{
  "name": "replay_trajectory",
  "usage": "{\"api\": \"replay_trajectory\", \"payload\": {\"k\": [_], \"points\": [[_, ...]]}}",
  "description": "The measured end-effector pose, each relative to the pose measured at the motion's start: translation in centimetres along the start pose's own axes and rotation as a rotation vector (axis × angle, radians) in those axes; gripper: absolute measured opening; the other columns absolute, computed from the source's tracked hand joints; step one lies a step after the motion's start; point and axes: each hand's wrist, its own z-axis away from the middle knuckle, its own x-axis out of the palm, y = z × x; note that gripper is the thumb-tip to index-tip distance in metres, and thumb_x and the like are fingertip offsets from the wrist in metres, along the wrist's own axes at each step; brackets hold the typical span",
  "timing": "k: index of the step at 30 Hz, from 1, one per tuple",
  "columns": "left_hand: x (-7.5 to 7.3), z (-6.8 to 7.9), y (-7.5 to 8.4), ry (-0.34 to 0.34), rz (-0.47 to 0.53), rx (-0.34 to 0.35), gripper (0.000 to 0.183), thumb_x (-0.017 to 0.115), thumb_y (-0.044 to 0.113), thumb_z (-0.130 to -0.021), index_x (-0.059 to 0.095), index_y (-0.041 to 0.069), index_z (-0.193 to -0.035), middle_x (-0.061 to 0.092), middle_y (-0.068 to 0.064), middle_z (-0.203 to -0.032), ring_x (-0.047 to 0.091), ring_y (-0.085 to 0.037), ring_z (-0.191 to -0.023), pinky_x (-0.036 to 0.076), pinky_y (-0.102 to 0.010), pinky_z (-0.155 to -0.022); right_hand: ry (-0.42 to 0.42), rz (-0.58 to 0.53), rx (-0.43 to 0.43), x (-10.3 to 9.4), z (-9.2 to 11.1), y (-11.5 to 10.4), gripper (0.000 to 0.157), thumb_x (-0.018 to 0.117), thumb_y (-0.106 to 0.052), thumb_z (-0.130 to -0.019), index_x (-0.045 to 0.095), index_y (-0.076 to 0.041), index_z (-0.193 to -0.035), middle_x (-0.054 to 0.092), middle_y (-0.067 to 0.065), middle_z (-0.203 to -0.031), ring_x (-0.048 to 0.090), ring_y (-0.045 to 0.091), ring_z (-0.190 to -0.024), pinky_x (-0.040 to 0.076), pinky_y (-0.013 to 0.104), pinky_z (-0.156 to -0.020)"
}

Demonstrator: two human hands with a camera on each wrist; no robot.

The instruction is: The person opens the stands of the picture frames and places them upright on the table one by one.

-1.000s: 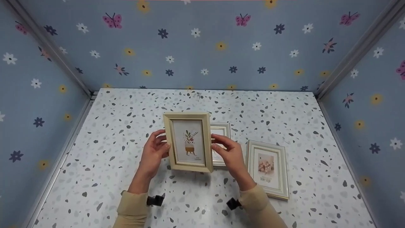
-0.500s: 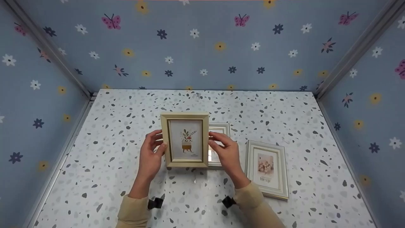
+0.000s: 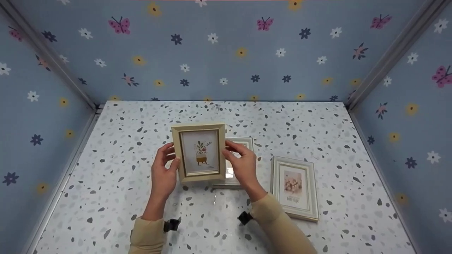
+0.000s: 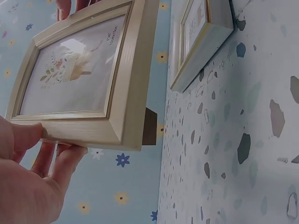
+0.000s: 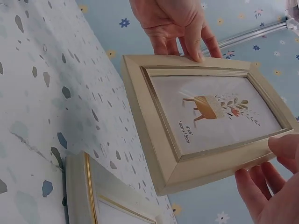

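A cream picture frame (image 3: 176,155) with a potted-plant print is held up above the table, tilted back, its front facing the head camera. My left hand (image 3: 164,176) grips its left side, the thumb on the front moulding and the fingers behind. On the opposite side, my right hand (image 3: 243,165) pinches the edge between thumb and fingers. Both wrist views show the frame raised off the surface, and a brown stand (image 4: 150,127) shows behind it in the left wrist view. Partly hidden behind it lies a white frame (image 3: 249,143) with gold lines.
Another white frame (image 3: 275,176) with a pink flower picture lies flat at the right, near my right forearm. The speckled table (image 3: 106,169) meets blue flowered walls (image 3: 212,21) at the back and both sides.
Both hands have carried the cream frame a little to the left, and its tilt has shifted slightly. More of the white frame behind shows now. The frame at the right still lies flat.
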Motion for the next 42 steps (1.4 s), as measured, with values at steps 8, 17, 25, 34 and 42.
{"api": "replay_trajectory", "payload": {"k": [8, 17, 25, 34, 42], "points": [[0.0, -0.4, -0.2, -0.029, -0.031, 0.038, 0.045, 0.057, 0.004, -0.1, 0.049, 0.014, -0.143, 0.055, -0.008, -0.13, 0.054, -0.022, -0.112, 0.051, -0.045, -0.085, 0.03, -0.057, 0.044, 0.8, -0.8, 0.7, 0.03, 0.072, 0.0, -0.089, 0.07, 0.003, -0.12, 0.069, 0.016, -0.113, 0.064, 0.029, -0.106, 0.056, 0.029, -0.082], [-0.6, -0.3, -0.4, 0.057, -0.022, 0.022, 0.048, 0.057, 0.004, -0.1, 0.048, 0.015, -0.146, 0.054, -0.008, -0.134, 0.052, -0.022, -0.117, 0.049, -0.045, -0.09, 0.082, 0.023, -0.058, 3.2, -1.1, 0.7, 0.028, 0.076, -0.003, -0.086, 0.074, -0.003, -0.114, 0.071, 0.01, -0.107, 0.068, 0.024, -0.1, 0.057, 0.032, -0.08], [-1.0, -0.5, -0.7, 0.073, 0.011, 0.003, 0.051, 0.056, 0.005, -0.1, 0.043, 0.014, -0.148, 0.049, -0.009, -0.14, 0.047, -0.024, -0.125, 0.043, -0.046, -0.103, 0.076, 0.083, -0.076, 4.5, -1.1, 1.2, 0.025, 0.074, -0.004, -0.089, 0.074, -0.008, -0.114, 0.07, 0.001, -0.106, 0.066, 0.016, -0.101, 0.053, 0.043, -0.09], [-0.9, -0.4, 1.3, 0.085, 0.054, -0.022, 0.056, 0.053, -0.005, -0.098, 0.034, 0.0, -0.15, 0.038, -0.022, -0.145, 0.037, -0.037, -0.135, 0.035, -0.051, -0.111, -0.023, 0.06, -0.071, 5.5, -0.8, 2.0, 0.03, 0.068, -0.003, -0.093, 0.069, -0.008, -0.123, 0.065, 0.002, -0.115, 0.062, 0.017, -0.111, 0.055, 0.028, -0.086], [-0.9, -0.9, 0.9, 0.062, 0.021, -0.053, 0.063, 0.053, -0.002, -0.099, 0.025, 0.003, -0.155, 0.031, -0.021, -0.152, 0.029, -0.037, -0.142, 0.032, -0.052, -0.112, -0.152, 0.0, -0.056, 5.9, -0.8, 2.3, 0.041, 0.062, 0.003, -0.095, 0.058, 0.0, -0.135, 0.057, 0.014, -0.13, 0.054, 0.028, -0.125, 0.049, 0.035, -0.097]]}}
